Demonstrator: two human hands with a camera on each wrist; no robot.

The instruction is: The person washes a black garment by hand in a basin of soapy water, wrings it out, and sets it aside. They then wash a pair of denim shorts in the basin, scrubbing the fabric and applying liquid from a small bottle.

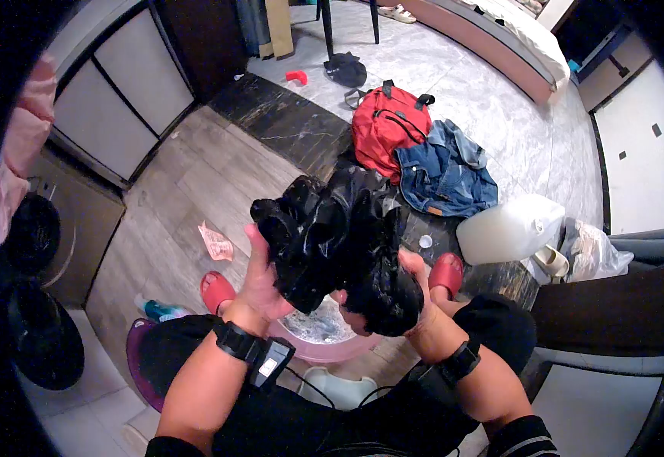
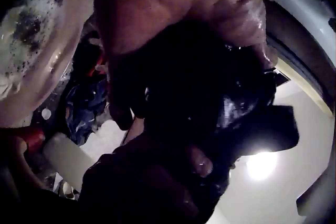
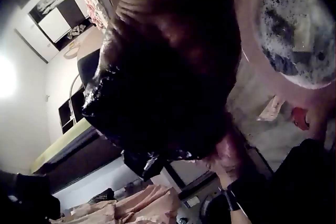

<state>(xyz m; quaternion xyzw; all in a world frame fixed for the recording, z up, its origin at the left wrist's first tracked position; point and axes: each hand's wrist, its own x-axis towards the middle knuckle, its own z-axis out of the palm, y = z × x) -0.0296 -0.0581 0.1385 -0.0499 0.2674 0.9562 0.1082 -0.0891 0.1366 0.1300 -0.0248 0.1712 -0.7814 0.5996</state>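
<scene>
Black wet garment (image 1: 339, 244), one item, glossy and bunched, was held up in the air directly above a pink basin (image 1: 351, 355); I logged it as gripped at both ends.

- Left hand (image 1: 263, 283): fingers curled round the garment's left bundle, thumb up along its side. The left wrist view showed the same grasp close up, with the cloth (image 2: 231, 103) packed against the palm.
- Right hand (image 1: 417, 293): fingers wrapped round the lower right bundle, mostly buried in the cloth. I could not tell how each one lay.
- Basin: foamy water inside, set on the floor between the person's knees.
- Floor beyond: red backpack (image 1: 389, 126), with a denim jacket (image 1: 445, 174) touching it; white jug (image 1: 509, 228) lying on its side near the jacket; crumpled paper scrap (image 1: 216, 242).
- Red slippers (image 1: 218, 291) on the feet, one on either side of the basin.
- Washing machine (image 1: 50, 236) at far left.
</scene>
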